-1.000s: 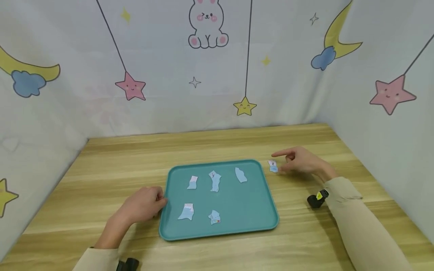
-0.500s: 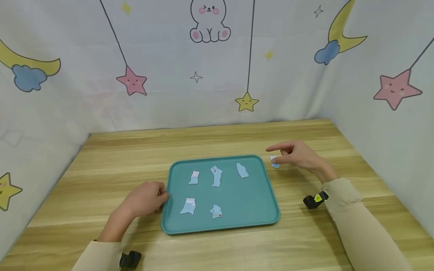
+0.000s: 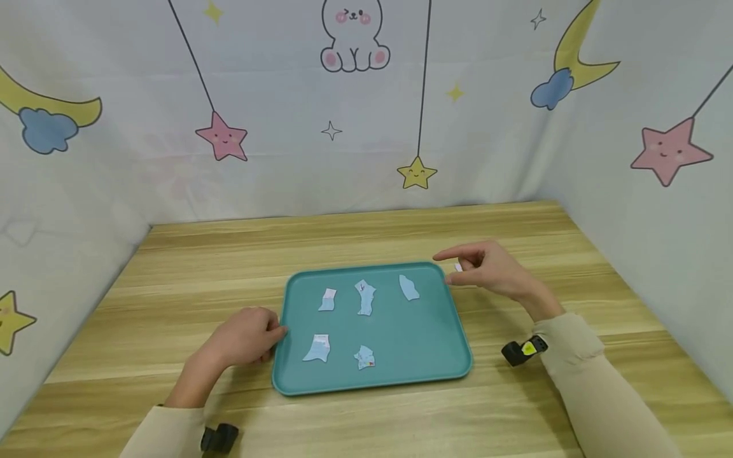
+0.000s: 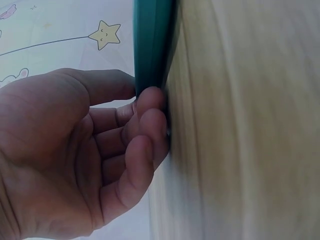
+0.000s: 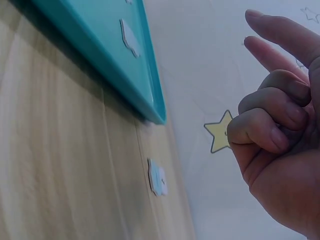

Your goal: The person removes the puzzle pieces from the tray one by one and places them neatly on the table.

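Observation:
My left hand (image 3: 247,336) pinches the left rim of a teal tray (image 3: 412,340); the left wrist view shows the thumb against the tray wall (image 4: 151,45) and curled fingers at its underside. My right hand (image 3: 497,272) hovers by the tray's far right corner, thumb and index finger spread apart, the last fingers folded, nothing between them. Beneath it a flat, irregular blue-and-white piece (image 5: 156,177) lies on the table outside the tray; in the head view the hand hides all but a white corner (image 3: 457,268).
Several similar pieces lie apart on the tray, among them a plain pale blue one (image 3: 409,287), a long one (image 3: 365,298) and a small one with a red mark (image 3: 364,357). The wooden table (image 3: 229,267) meets a white printed curtain (image 3: 275,184) behind.
My right hand has moved left to the tray's far right corner, passing over the loose piece, which stays on the table. My left hand keeps its hold. The head view has tilted slightly down.

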### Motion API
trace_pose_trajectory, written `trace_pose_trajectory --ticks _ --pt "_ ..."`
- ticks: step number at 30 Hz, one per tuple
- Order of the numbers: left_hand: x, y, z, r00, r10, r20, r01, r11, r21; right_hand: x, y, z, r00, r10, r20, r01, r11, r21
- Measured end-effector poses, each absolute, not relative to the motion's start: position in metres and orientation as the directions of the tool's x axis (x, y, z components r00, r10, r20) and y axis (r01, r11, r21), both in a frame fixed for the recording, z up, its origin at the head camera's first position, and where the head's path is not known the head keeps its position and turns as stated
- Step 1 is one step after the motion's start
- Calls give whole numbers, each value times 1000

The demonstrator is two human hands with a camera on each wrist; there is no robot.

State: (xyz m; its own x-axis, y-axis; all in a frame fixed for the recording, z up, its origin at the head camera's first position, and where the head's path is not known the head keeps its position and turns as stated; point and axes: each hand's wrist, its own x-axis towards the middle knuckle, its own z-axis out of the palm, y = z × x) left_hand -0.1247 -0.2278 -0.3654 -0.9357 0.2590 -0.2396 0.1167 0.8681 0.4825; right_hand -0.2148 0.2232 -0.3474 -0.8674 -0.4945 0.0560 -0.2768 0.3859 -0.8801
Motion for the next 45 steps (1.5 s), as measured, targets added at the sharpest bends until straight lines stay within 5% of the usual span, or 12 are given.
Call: trace_pose_trajectory --ticks 28,45 --pt "-127 -232 -361 -919 250 -306 35 822 568 -174 144 -353 -799 -601 -4 -295 398 -868" --pt "-125 -229 -362 -925 209 -317 15 855 518 -158 119 -369 -690 -720 -71 -329 399 -856"
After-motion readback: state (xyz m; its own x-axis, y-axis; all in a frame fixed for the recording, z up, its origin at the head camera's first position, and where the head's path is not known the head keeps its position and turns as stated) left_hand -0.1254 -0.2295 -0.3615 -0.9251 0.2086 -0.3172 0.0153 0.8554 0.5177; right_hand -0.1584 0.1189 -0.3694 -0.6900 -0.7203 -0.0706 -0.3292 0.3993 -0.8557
